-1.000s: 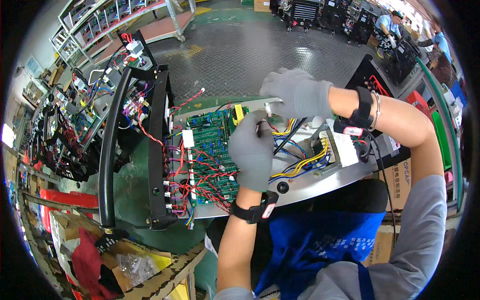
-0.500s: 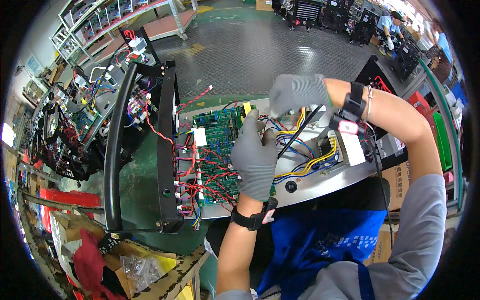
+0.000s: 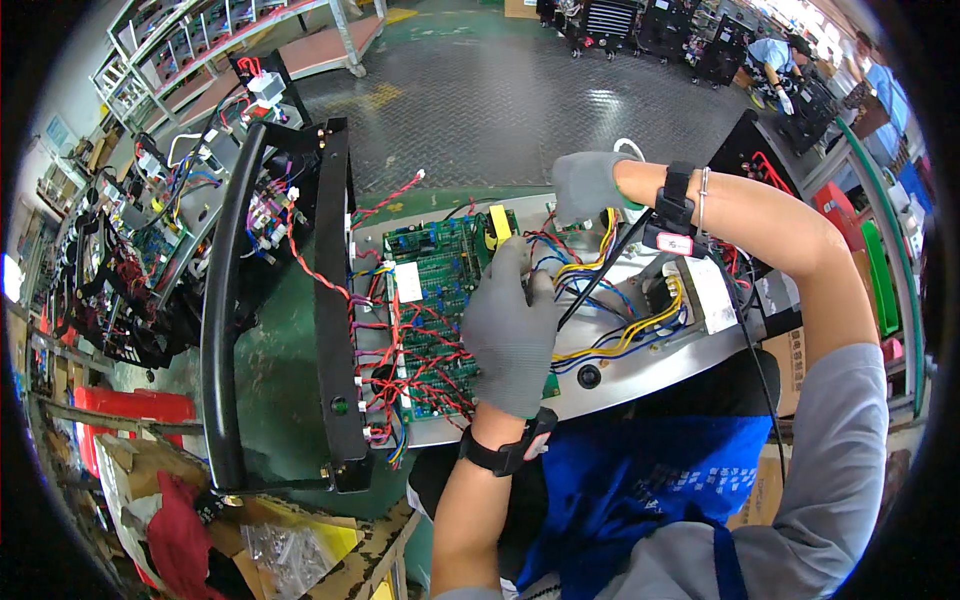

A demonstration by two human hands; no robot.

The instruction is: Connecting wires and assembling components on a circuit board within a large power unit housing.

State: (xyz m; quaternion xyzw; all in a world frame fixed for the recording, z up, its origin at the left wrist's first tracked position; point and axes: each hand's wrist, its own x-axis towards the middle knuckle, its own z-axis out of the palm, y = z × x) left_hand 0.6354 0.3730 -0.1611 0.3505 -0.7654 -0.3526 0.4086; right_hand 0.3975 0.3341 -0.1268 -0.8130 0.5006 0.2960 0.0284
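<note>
A green circuit board [image 3: 430, 265] with many red wires is mounted on a silvery metal plate [image 3: 625, 385] before me. My left hand [image 3: 510, 335], in a grey glove, lies over the board's right side. Its thumb stands apart from the stretched fingers, whose tips reach the base of a yellow-wrapped component [image 3: 500, 225]. My gloved right hand [image 3: 592, 187] is closed above the plate's far edge, beside a bundle of yellow wires [image 3: 608, 240]. Whatever it grips is hidden by the curled fingers. Past that hand rises a white loop [image 3: 628, 148], perhaps a cable.
A black panel with a tubular handle [image 3: 228, 300] stands along the plate's left side. Further left are other wired assemblies [image 3: 200, 180]. An open carton [image 3: 290, 545] with plastic bags sits at lower left. A black cable [image 3: 757, 360] hangs at right. Other people work at far right.
My right hand has shifted slightly right and is less blurred now. The white loop beyond it has come into sight. My left hand stays at the board, its fingertips slightly lower in the picture.
</note>
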